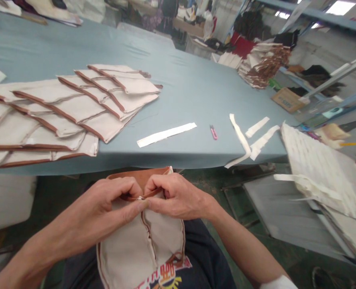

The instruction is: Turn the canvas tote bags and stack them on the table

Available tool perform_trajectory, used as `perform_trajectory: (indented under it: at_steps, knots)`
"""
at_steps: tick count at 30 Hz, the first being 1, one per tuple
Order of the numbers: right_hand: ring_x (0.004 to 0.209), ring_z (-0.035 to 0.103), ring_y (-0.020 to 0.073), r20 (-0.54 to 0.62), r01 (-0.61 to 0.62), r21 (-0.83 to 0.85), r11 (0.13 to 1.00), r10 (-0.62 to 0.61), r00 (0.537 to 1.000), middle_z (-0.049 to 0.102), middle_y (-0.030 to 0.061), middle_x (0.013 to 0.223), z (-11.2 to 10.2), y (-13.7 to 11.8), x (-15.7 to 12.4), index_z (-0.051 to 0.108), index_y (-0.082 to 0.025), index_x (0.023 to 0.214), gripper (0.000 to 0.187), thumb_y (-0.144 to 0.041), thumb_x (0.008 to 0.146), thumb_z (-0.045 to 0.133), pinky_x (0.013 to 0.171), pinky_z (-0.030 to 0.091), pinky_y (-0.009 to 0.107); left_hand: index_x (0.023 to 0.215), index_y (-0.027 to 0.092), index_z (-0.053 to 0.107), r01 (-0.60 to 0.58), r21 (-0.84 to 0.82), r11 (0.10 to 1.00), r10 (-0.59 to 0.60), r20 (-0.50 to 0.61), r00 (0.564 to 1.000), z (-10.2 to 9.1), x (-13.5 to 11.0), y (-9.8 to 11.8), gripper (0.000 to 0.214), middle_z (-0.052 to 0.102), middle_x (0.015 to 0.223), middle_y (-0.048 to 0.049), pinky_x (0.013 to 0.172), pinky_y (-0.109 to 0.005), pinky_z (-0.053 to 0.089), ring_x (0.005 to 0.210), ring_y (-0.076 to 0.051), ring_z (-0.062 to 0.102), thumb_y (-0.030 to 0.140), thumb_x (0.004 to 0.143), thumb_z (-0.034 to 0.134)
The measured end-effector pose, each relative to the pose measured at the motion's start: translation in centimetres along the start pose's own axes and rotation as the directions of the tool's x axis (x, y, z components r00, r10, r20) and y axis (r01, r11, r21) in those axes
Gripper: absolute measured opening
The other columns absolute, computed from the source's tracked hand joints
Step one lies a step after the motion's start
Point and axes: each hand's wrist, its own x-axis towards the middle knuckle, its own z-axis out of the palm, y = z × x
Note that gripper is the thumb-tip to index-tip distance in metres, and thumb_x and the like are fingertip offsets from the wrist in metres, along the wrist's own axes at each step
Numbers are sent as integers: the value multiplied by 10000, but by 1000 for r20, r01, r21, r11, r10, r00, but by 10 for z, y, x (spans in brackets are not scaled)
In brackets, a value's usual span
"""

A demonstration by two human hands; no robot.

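Observation:
A cream fabric pouch (123,249) with brown trim hangs over my lap, its seams facing outward. My left hand (114,204) pinches the brown top edge near the middle seam. Close beside it, my right hand (174,196) grips the same edge, thumbs almost touching. Beyond the fingers the far brown rim (126,173) of the opening shows. On the table, a white strip (167,134) lies ahead of my hands, and pink thread snips (213,132) rest to its right.
Several similar cream pieces (72,98) overlap on the blue-green table (190,92) at left. Loose cream strips (241,136) lie near the table's right front edge. A board with pale strips (322,172) stands at right. Farther back are a stacked pile (262,64) and a cardboard box (287,99).

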Motion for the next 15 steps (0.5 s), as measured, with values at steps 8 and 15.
perform_trajectory:
  at_steps: [8,15]
  knots:
    - [665,475,113,-11,-1,16,1000,1,1000,592,-55,770,-2,-1,-3,611,-204,910,218,-356,1032,710,671,386,265,775,242,699,-22,41,999,22,-4,1000,0,1,5,367,709,699,42,527,-202,429,622,-133,599,418,1083,609]
    - [650,466,103,-8,-1,0,1000,1,1000,588,-66,763,-2,3,-3,630,-195,912,211,-348,1021,726,670,372,264,838,257,721,-41,63,997,39,27,999,-1,-3,2,351,754,764,54,586,-180,471,672,-124,652,417,1119,582]
